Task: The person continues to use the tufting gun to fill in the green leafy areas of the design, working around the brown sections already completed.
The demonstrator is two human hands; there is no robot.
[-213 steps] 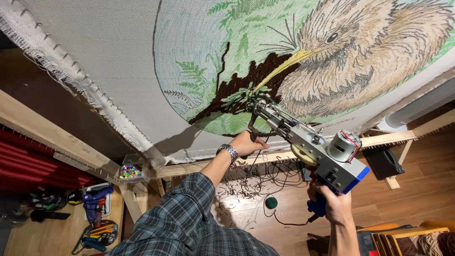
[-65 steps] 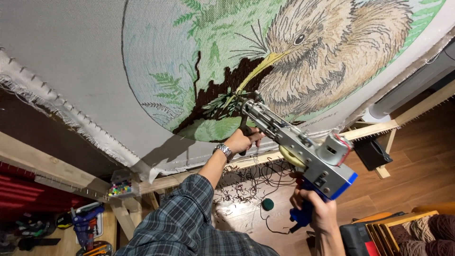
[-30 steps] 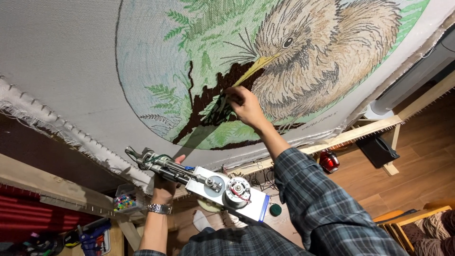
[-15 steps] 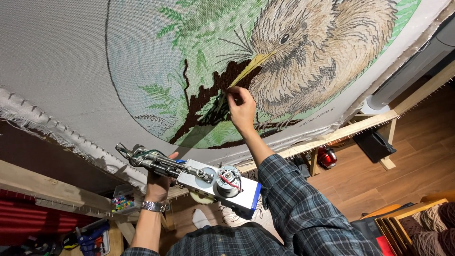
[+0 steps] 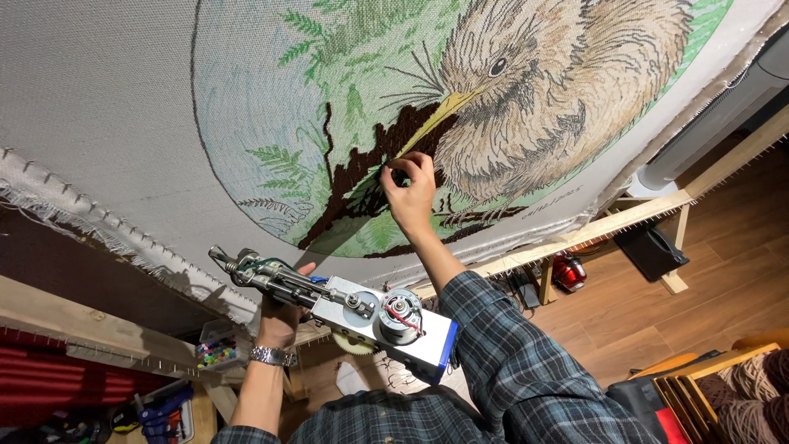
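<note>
Now your stretched backing cloth (image 5: 107, 99) fills most of the view, pinned to the wooden frame (image 5: 575, 234), with the round bird design (image 5: 567, 90) and its ferns spread across it. Against the earlier views, the big change is the swap of hands. A couple of seconds ago the tufting gun (image 5: 353, 308) was up against the dark brown patch (image 5: 362, 168) under the beak, right hand at its blue grip, left hand steadying the front. At this moment the gun is off the cloth, hanging low and to the left, its needle end pointing toward the frayed cloth edge (image 5: 49, 201).

Your left hand (image 5: 281, 316), with the wristwatch (image 5: 271, 356) on it, is closed around the gun from below and carries it alone. Your right hand (image 5: 408, 187) has gone up to the cloth instead; in the last second it has settled on the brown patch beside the yellow beak (image 5: 436, 115), with thumb and fingertips (image 5: 399, 164) pinched together on the pile. Whether they hold a loose strand you cannot tell from here.

Judging by this, tufting is paused and you are checking or tidying the stitches by hand, so the gun's tip should be kept away from the fabric.
</note>
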